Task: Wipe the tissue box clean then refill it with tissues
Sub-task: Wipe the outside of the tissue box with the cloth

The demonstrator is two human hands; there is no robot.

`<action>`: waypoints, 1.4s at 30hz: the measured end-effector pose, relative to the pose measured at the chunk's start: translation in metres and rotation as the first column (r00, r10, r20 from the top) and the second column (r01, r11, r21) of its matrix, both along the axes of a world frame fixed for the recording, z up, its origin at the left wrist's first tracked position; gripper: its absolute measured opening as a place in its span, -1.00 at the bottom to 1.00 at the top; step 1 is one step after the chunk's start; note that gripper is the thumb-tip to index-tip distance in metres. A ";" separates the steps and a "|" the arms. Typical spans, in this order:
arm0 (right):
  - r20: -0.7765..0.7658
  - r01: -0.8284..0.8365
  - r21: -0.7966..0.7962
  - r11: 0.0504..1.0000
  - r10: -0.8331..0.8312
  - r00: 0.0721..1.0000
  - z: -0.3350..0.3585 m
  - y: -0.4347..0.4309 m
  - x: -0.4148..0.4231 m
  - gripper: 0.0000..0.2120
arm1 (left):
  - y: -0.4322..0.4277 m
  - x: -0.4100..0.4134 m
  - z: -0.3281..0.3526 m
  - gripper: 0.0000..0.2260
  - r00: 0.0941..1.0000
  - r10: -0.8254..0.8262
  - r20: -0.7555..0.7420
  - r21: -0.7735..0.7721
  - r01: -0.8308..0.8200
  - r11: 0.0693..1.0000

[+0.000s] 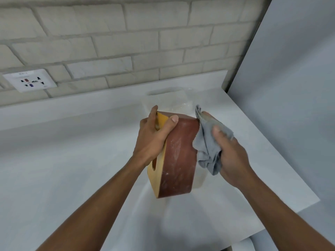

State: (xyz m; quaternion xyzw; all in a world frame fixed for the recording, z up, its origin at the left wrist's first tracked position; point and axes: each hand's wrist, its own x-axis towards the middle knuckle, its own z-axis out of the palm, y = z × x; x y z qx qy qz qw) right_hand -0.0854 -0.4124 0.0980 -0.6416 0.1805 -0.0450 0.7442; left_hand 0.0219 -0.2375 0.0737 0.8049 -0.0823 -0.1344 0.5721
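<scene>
White: logged counter (pixel 72 160) nearest, w/ both bare forearms extended in from near edge. Found tissue box (pixel 178 160) at centre, betw. the two hands, over counter's right half. Tipped up on end, long brown face toward camera, yellow face w/ oval slot turned left. Noted pale dusty streaks on brown face. Cannot tell whether near lower corner touches counter or hangs just above.

Recorded left hand (pixel 154 140) grasping box at far upper end: thumb pressed on brown face, fingers curled over yellow face, approx. at slot's far end.

Recorded right hand (pixel 230 154) just right of box, fingers and thumb clenched round bunched grey cloth (pixel 208 142). Logged cloth touching box's right edge near far top corner, remainder crumpled betw. palm and box.

Spotted pale obj. (pixel 199 180) peeking out behind box's near right side, low on counter; too hidden to ID.

Farther back, just beyond box: logged clear plastic bag (pixel 181 104) lying on counter, blurred, contents not readable.

Beyond that, at counter's far edge: logged pale brick wall (pixel 126 33). Marked white socket plate (pixel 30 80) on wall at far left, low, just above counter line. Noted plain white panel (pixel 290 87) rising along counter's right side, meeting wall at far right corner.
</scene>
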 end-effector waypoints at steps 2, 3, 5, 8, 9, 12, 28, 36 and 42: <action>0.092 -0.131 -0.144 0.981 0.145 0.985 -0.006 -0.002 0.002 -0.58 | -0.001 0.003 -0.003 0.03 1.000 0.015 -0.017 0.005 -0.015 1.000; 0.124 -0.158 -0.224 0.962 0.189 0.974 -0.007 -0.003 0.002 -0.49 | -0.002 0.004 -0.004 0.05 0.999 0.017 -0.031 0.007 -0.017 1.000; 0.143 -0.172 -0.294 0.940 0.221 0.965 -0.009 -0.005 0.002 -0.37 | -0.004 0.005 -0.005 0.06 0.998 0.022 -0.057 0.024 -0.020 1.000; 0.125 -0.170 -0.285 0.943 0.213 0.969 -0.015 -0.014 0.007 -0.42 | -0.009 0.001 0.000 0.02 0.996 0.056 -0.063 0.056 -0.052 0.997; 0.098 -0.180 -0.286 0.941 0.215 0.972 -0.018 -0.018 0.009 -0.44 | -0.010 0.000 0.002 0.00 0.994 0.075 -0.078 0.073 -0.069 0.995; 0.004 -0.099 -0.140 0.985 0.100 0.995 -0.025 -0.025 0.015 -0.61 | -0.017 0.000 0.008 -0.02 0.985 0.113 -0.132 0.122 -0.097 0.988; -0.109 0.011 0.262 0.965 0.018 0.994 -0.030 -0.024 0.017 -0.64 | -0.008 0.012 0.003 0.03 0.974 0.170 -0.152 0.089 -0.158 0.983; -0.219 0.536 0.389 0.750 -0.490 0.844 -0.020 -0.050 0.023 -0.85 | -0.001 0.013 -0.003 -0.01 0.978 0.158 -0.134 0.055 -0.152 0.987; -0.115 0.210 0.003 0.978 -0.209 0.971 -0.013 -0.007 0.014 -0.90 | -0.002 0.015 -0.008 -0.04 0.983 0.124 -0.137 0.023 -0.122 0.992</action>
